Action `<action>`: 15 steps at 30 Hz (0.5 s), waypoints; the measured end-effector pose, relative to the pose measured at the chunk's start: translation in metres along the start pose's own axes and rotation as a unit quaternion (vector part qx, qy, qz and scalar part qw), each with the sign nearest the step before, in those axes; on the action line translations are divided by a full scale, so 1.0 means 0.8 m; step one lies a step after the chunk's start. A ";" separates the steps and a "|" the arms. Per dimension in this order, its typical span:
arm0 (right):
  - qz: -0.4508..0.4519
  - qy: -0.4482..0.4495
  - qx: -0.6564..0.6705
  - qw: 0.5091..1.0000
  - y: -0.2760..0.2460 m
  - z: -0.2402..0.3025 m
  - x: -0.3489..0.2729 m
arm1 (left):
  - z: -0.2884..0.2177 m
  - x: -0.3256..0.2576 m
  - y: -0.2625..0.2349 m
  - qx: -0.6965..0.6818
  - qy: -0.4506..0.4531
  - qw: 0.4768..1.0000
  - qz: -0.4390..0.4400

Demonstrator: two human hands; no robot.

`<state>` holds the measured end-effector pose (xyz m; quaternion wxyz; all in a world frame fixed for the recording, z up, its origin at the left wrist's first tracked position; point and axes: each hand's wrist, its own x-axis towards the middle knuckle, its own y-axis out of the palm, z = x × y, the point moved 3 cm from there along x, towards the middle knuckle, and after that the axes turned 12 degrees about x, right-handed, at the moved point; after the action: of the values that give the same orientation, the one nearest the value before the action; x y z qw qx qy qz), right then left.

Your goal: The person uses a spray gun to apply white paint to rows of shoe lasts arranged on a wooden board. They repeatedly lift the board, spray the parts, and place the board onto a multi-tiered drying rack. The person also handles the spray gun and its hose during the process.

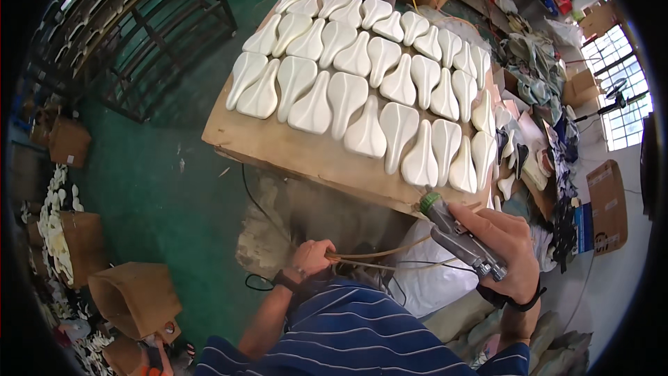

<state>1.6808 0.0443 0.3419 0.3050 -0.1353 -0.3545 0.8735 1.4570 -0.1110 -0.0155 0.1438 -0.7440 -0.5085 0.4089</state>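
Observation:
My right hand [513, 247] is wrapped round a grey metal spray gun [460, 238] with a green nozzle ring. The gun's nozzle is close to the near right edge of a table [306, 152]. My left hand [313, 257], closed and held low in front of me, grips the thin hoses [390, 253] that stretch across to the gun. White bicycle saddle pads [419, 157] lie on the tabletop in close rows, their narrow ends pointing alternately near and far. Neither hand touches the pads.
A dark metal rack [163, 42] stands at the far left. Cardboard boxes [136, 299] and piled white pieces line the lower left, beside another person's arm [164, 356]. Cloth and scraps [532, 63] crowd the right side. A white sack [431, 285] sits below the gun.

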 end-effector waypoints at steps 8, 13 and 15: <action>-0.100 0.050 -0.034 0.993 -0.033 -0.030 -0.025 | -0.014 0.019 0.013 0.010 0.017 1.000 -0.008; -0.015 0.020 -0.038 0.999 -0.036 -0.023 -0.034 | -0.040 0.025 0.013 -0.004 0.016 1.000 0.006; -0.045 0.015 -0.053 0.997 -0.040 -0.034 -0.034 | -0.063 0.026 0.011 0.000 0.021 1.000 0.020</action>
<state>1.7283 0.0598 0.3460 0.3415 -0.1479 -0.4016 0.8368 1.5040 -0.0870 0.0009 0.1466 -0.7626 -0.4902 0.3959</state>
